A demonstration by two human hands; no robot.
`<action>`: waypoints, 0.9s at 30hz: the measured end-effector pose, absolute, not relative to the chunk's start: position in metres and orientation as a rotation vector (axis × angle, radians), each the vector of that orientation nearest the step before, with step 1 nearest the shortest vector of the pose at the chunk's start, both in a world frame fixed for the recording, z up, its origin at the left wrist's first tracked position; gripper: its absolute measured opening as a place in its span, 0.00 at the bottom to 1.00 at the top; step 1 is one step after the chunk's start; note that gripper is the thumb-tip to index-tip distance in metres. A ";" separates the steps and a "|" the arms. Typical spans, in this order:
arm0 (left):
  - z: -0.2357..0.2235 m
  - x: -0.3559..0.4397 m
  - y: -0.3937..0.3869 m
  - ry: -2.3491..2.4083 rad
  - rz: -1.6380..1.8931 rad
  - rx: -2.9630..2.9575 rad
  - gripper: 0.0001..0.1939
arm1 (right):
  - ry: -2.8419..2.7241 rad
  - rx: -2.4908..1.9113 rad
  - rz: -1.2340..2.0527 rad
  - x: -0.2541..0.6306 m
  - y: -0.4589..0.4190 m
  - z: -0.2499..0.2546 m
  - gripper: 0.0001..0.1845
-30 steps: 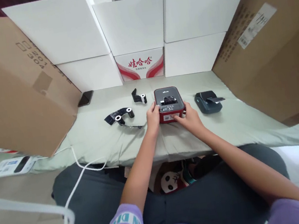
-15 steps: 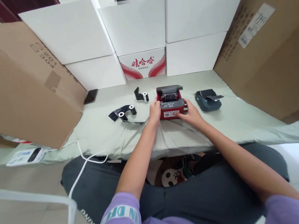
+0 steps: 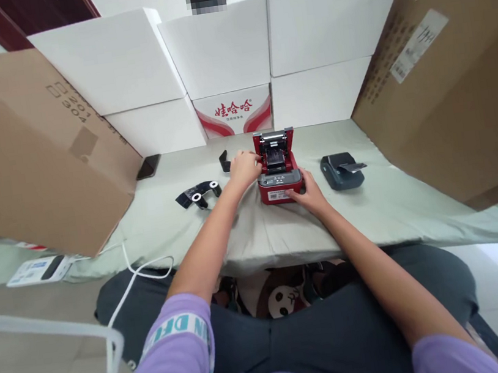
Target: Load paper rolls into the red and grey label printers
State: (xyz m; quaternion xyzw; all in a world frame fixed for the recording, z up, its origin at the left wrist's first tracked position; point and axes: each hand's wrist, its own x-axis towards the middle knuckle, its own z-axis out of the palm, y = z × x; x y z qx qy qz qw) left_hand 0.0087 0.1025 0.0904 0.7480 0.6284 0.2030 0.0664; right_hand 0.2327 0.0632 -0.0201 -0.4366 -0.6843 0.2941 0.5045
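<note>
A small red label printer (image 3: 279,182) stands on the green-grey cloth in front of me, its lid (image 3: 274,141) raised upright. My left hand (image 3: 243,167) reaches to the printer's open top at its left side, fingers curled at the edge of the bay. My right hand (image 3: 306,190) grips the printer's front right corner and holds it steady. Left of the printer lies a black ribbon on two white spools (image 3: 200,193). Another small black ribbon roll (image 3: 224,161) sits just behind my left hand.
A dark grey printer (image 3: 341,170) sits to the right. White boxes (image 3: 221,54) line the back, large cardboard boxes stand at left (image 3: 26,150) and right (image 3: 455,71). A phone (image 3: 148,166) lies at back left; a white cable (image 3: 136,276) hangs off the front edge.
The printer's lid went from closed to fully upright. My left hand moved from the printer's left side up to the open top. My right hand stayed at the front right corner.
</note>
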 end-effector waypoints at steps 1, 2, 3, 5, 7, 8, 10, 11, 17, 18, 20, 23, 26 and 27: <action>0.094 0.008 0.109 1.878 0.510 2.329 0.19 | -1.654 -1.059 0.707 0.233 0.063 -0.020 0.54; 0.095 0.007 0.114 1.853 0.445 2.368 0.19 | -1.657 -1.063 0.703 0.233 0.064 -0.021 0.54; 0.096 0.007 0.118 1.831 0.410 2.372 0.20 | -1.659 -1.063 0.695 0.233 0.064 -0.021 0.54; 0.093 0.008 0.122 1.766 0.411 2.338 0.21 | -1.658 -1.057 0.683 0.233 0.065 -0.022 0.55; 0.088 0.008 0.122 1.652 0.481 2.315 0.21 | -1.650 -1.055 0.689 0.233 0.065 -0.024 0.55; 0.086 0.008 0.122 1.575 0.522 2.320 0.20 | -1.644 -1.056 0.696 0.232 0.065 -0.025 0.56; 0.083 0.008 0.124 1.414 0.564 2.342 0.19 | -1.639 -1.057 0.709 0.232 0.066 -0.025 0.55; 0.082 0.009 0.126 1.352 0.559 2.344 0.18 | -1.638 -1.056 0.711 0.233 0.066 -0.026 0.55; 0.095 0.021 0.148 1.272 0.277 2.502 0.19 | -1.621 -1.063 0.726 0.233 0.065 -0.024 0.57; 0.098 0.025 0.152 1.277 0.190 2.537 0.19 | -1.616 -1.067 0.731 0.233 0.065 -0.023 0.57; 0.102 0.033 0.157 1.305 0.034 2.573 0.19 | -1.617 -1.069 0.735 0.233 0.066 -0.024 0.57; 0.105 0.042 0.160 1.345 -0.111 2.591 0.15 | -1.633 -1.064 0.729 0.234 0.068 -0.024 0.56; 0.108 0.041 0.155 1.320 -0.054 2.601 0.15 | -1.631 -1.052 0.719 0.233 0.068 -0.023 0.55; 0.108 0.037 0.151 1.302 0.049 2.585 0.16 | -1.625 -1.047 0.719 0.233 0.067 -0.023 0.55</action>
